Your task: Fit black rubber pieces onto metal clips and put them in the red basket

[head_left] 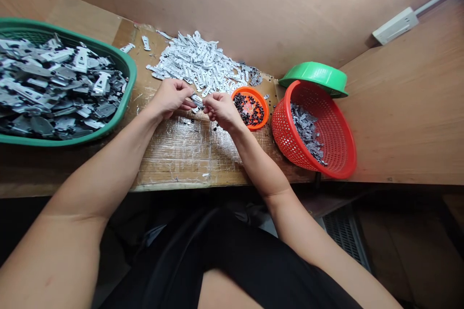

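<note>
My left hand (170, 97) and my right hand (219, 109) meet above the taped wooden bench, both with fingers pinched on one small silver metal part (197, 101) held between them. Just behind the hands lies a heap of small silver metal pieces (201, 63). A small orange bowl (264, 110) of tiny dark parts sits right beside my right hand.
A large green basket (127, 65) of grey metal plates stands at the left. At the right a red mesh basket (331, 128) holds several grey parts, with a green bowl (316, 75) behind it. A white power strip (395, 25) is on the right wall. My lap is below the bench edge.
</note>
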